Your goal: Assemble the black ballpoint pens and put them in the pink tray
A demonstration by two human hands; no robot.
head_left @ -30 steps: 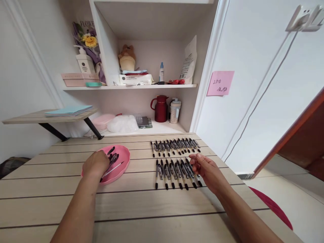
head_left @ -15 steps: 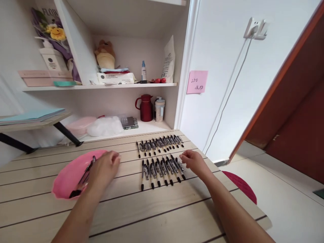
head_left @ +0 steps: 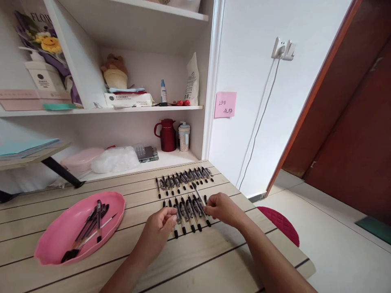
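Observation:
Two rows of black-capped clear pens lie on the table, a back row (head_left: 184, 179) and a front row (head_left: 190, 213). My right hand (head_left: 224, 209) is at the right end of the front row, fingertips closed around a pen (head_left: 199, 194). That pen slants up and left, its black end close to the back row. Over the left end of the front row is my left hand (head_left: 160, 224), with fingers curved and thumb slightly apart. It covers part of the leftmost pens, and nothing shows in its grasp. A pink bowl (head_left: 50, 228) to its left holds several pens (head_left: 98, 219).
Behind the table, a shelf (head_left: 140, 109) carries a tissue pack (head_left: 128, 100) and a spray bottle (head_left: 163, 91). Below it stand a red jug (head_left: 168, 136) and a cup (head_left: 183, 137). A raised stand (head_left: 33, 156) is at left; a dark red stool (head_left: 281, 226) is beyond the right edge.
My left hand has left the bowl and moved right to the front row. My right hand now grips a slanted pen. The view has turned right, shifting the scene left.

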